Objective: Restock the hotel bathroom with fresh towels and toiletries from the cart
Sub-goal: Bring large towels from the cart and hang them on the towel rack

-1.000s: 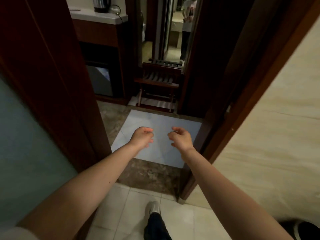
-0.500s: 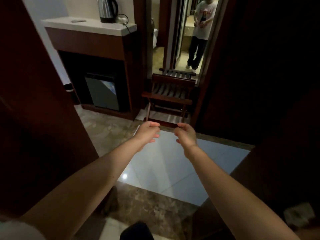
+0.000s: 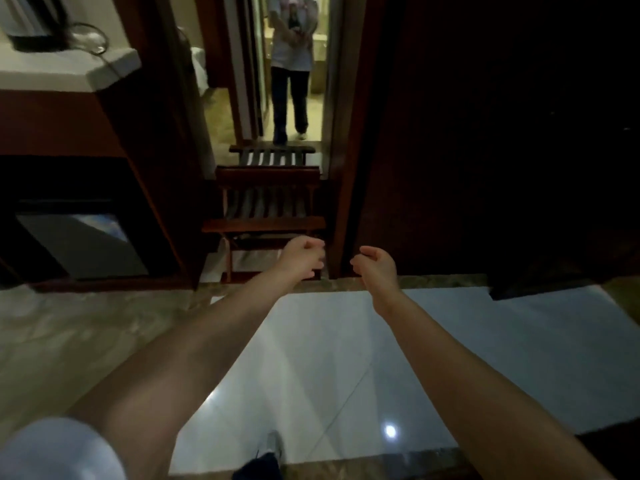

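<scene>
Pale grey-blue floor tile (image 3: 311,368) is gleaming under me in the lower middle of the frame, a small light spot glinting on it at lower right. I'm holding both arms out in front. My left hand (image 3: 302,255) is curling loosely, fingers bent in toward the palm with nothing between them. My right hand (image 3: 375,263) is doing the same just beside it, fingers hooked, gripping nothing; a narrow gap is showing between the two hands.

No towels, toiletries or cart are showing anywhere, so I cannot tell where they lie relative to my hands.

Just past my left hand, at frame centre, a dark wooden slatted rack (image 3: 266,209) is standing against a tall mirror (image 3: 291,81), and a person's reflection in a light shirt and dark trousers is showing in the glass at the top. At upper left a white countertop (image 3: 62,72) is carrying a blurred kettle (image 3: 31,22). Below it a dark glass-fronted cabinet (image 3: 86,244) is sitting in its niche at the left edge. Dark wood panelling (image 3: 485,133) is filling the upper right.

Compared with half a second ago, I'm closer: the rack and mirror are looming larger, the kettle is sliding into the top corner, and my hands are now overlapping the rack's foot.
</scene>
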Demonstrator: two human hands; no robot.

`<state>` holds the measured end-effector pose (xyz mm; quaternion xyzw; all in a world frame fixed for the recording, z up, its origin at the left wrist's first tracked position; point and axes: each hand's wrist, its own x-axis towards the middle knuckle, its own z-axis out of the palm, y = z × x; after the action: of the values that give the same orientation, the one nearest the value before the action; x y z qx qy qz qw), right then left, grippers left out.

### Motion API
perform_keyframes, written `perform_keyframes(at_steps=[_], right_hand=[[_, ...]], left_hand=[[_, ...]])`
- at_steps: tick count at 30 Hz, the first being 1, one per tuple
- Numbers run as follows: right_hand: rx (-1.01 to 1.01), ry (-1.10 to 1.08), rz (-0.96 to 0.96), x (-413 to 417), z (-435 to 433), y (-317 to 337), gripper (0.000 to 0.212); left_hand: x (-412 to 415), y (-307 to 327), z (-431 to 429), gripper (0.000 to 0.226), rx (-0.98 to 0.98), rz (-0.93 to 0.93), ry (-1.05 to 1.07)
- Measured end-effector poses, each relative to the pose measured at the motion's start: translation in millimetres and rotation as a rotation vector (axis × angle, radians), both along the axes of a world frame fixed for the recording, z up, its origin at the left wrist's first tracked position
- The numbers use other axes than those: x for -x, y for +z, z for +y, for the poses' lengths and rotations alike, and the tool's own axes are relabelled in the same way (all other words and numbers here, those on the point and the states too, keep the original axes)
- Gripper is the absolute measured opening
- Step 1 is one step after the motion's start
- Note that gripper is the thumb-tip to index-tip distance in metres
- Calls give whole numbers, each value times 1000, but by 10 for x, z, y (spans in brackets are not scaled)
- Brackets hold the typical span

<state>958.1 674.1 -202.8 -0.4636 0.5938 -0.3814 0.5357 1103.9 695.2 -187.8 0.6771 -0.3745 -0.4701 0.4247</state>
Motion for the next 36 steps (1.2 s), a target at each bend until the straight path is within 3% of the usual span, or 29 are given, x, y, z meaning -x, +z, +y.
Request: perform_keyframes(at_steps=[7,13,27,33,36], right_hand=[[-10,-221,-20,68,-890,117,44],[-17,-452,0,645,-1373,98,43],[-21,-765,38,2976,-3319,-33,43],[-20,-901,-1,4058,-3663,93,28],[-47,-985,24,4585,-3815,26,40]], left_hand=[[-28,110,-1282,28,13,-47,-221],[608,39,-2099,23,5,-40,-366],[3189,74,-4315,29,73,-5,-760],[4421,122,-4886,30,74,-13,-889],[5063,62,-5128,28,48,-31,-944]])
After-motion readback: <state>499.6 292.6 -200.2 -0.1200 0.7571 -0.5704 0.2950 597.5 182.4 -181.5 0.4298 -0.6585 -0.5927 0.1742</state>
